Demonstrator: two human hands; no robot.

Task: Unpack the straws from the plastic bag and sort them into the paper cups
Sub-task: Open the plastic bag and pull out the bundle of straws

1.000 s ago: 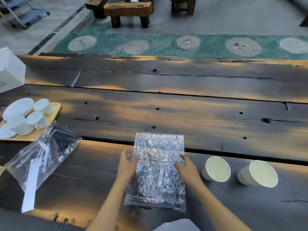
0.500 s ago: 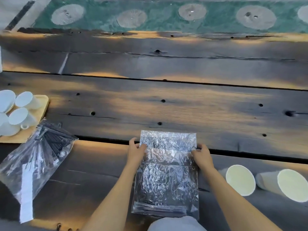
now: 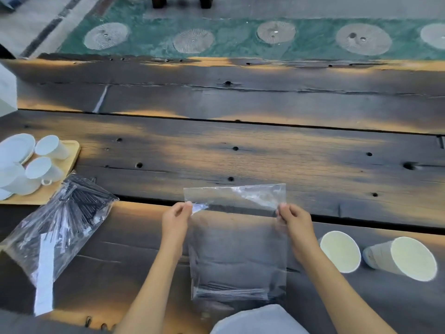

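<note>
You're holding the clear plastic bag (image 3: 237, 249) up by its top corners, both hands pinching.

Black straws (image 3: 228, 291) are lying in the bag's bottom, nearest you. L hand (image 3: 175, 219) and R hand (image 3: 295, 220) are gripping opposite corners, apart. 2 paper cups (image 3: 340, 251) are tipped on the wooden table (image 3: 265, 160) to your R; 2nd straw bag (image 3: 57, 225) is lying L, w/ white teacups (image 3: 44, 168) on a tray beyond.

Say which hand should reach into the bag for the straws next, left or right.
Right, probably. Both hands pinch the clear bag's top corners, left hand and right hand. The two paper cups sit just right of the right hand, so it has the shorter carry. The left can keep holding the bag.
</note>
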